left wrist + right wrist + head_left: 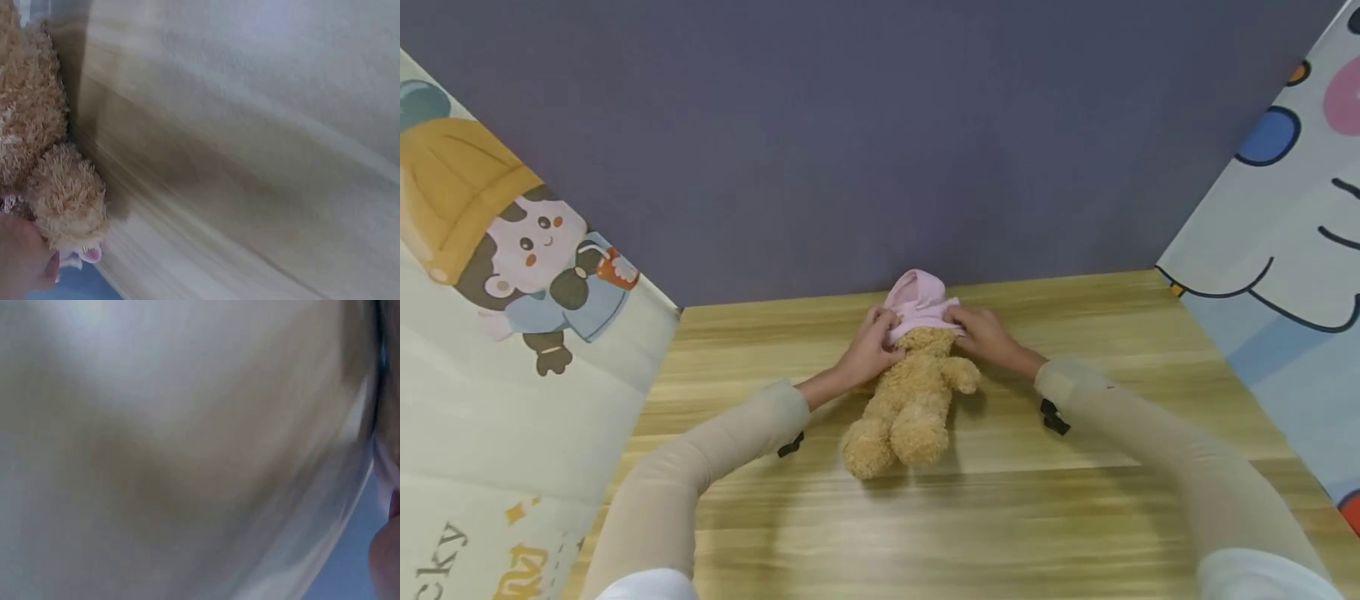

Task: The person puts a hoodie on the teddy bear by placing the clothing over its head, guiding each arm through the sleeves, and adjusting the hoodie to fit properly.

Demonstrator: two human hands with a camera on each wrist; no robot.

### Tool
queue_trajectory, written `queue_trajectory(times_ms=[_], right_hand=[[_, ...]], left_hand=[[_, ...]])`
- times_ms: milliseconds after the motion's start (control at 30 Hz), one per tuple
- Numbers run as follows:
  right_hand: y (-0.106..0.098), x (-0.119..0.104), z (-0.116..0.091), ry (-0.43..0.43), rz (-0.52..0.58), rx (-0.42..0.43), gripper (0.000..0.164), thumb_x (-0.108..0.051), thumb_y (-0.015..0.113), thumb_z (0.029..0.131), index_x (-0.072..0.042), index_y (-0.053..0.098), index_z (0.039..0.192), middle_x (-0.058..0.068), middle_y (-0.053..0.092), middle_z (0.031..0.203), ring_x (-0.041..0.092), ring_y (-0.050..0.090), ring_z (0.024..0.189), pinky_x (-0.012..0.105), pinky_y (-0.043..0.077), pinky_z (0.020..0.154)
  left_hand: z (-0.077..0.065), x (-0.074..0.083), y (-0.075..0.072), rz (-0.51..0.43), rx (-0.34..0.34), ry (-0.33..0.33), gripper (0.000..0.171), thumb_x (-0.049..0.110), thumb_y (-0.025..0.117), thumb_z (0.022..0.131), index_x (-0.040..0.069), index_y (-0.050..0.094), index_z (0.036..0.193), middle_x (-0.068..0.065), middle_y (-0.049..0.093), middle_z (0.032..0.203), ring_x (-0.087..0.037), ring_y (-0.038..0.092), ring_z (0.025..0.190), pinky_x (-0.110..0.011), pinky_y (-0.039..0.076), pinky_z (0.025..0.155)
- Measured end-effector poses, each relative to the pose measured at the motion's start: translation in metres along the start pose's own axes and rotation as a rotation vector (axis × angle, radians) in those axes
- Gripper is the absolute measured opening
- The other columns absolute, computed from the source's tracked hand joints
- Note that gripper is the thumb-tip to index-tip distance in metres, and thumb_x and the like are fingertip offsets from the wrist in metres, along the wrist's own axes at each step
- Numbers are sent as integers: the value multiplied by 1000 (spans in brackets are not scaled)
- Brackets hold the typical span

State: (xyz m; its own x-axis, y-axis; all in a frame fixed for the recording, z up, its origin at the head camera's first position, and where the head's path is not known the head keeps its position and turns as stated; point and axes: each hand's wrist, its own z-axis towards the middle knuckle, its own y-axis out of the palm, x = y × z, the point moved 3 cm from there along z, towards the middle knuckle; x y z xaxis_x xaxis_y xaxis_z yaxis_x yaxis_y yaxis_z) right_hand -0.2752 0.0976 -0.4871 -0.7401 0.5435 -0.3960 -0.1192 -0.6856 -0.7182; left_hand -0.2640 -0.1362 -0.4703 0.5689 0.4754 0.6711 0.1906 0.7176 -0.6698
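Note:
A tan plush teddy bear (904, 396) lies on the wooden table, its legs toward me. Pink cloth, which looks like a small garment (917, 315), covers its head; the face is hidden. My left hand (872, 343) grips the garment's left edge by the bear's neck, and my right hand (987, 335) pinches the right edge. In the left wrist view, curly fur (31, 106) fills the left side, with part of the left hand (22, 256) below. The right wrist view catches only a bit of the right hand (386, 556) and pink cloth (386, 469).
The wooden table (925, 533) runs back to a dark grey wall (880, 150). Printed cartoon panels stand at the left (490, 417) and right (1247, 250). Small black straps (1054, 417) hang beneath both wrists.

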Motion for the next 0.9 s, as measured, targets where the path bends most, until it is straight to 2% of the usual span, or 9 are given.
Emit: queue_trajectory(times_ms=[133,233,333,400,467,567,700,800,900], right_hand=[[4,-8,2,163,50,22,30,15,56,68,-12,48,77,-7,33,65,10,31,59,28,25,58],[-4,-10,6,238,134,-133,28,15,62,77,-10,50,83,-3,38,67,12,36,61,29,30,60],[-21,-17,9,192,171,-302,16,4,71,89,-9,60,90,0,55,76,15,54,70,31,47,64],[-32,-26,12,135,143,-356,9,-5,75,91,-9,67,93,2,64,85,19,64,79,37,55,75],[-40,-37,16,100,105,-351,10,-11,77,91,-8,70,97,5,69,93,23,68,88,43,57,80],[-44,-49,21,111,23,-330,31,-17,81,88,-3,66,111,11,67,101,25,65,88,43,55,78],[-37,-55,21,202,-61,-339,50,-19,81,88,3,58,127,17,62,110,26,60,89,41,51,75],[-29,-56,19,225,-110,-303,43,-15,78,89,2,61,125,18,63,113,28,60,91,43,51,79],[-22,-57,16,203,-117,-220,24,-8,75,86,-2,65,106,13,64,98,25,58,82,42,49,74]], left_hand=[[-3,6,2,-7,26,-39,32,3,70,89,7,40,97,-14,38,114,-19,46,86,-28,43,71],[-4,9,3,21,36,-41,31,3,67,90,8,37,96,-13,36,115,-20,46,88,-29,42,72],[-6,12,3,79,42,-29,31,3,66,91,9,36,95,-13,36,114,-21,46,90,-30,42,72],[-7,15,3,144,54,-5,29,5,67,92,10,38,93,-11,37,112,-22,46,89,-31,41,69],[-6,19,4,243,59,33,26,9,66,95,11,41,89,-10,40,110,-23,47,90,-34,42,71],[-2,26,7,373,47,80,23,18,65,99,13,47,85,-9,45,110,-25,49,95,-39,43,79],[2,34,8,395,4,50,22,22,70,97,9,52,96,-10,50,109,-29,52,98,-44,44,87],[4,38,8,396,-44,-22,33,23,75,93,7,52,109,-10,53,109,-29,52,98,-42,47,84],[7,42,11,482,-106,-57,36,30,73,94,8,53,115,-9,57,111,-27,53,98,-41,47,87]])
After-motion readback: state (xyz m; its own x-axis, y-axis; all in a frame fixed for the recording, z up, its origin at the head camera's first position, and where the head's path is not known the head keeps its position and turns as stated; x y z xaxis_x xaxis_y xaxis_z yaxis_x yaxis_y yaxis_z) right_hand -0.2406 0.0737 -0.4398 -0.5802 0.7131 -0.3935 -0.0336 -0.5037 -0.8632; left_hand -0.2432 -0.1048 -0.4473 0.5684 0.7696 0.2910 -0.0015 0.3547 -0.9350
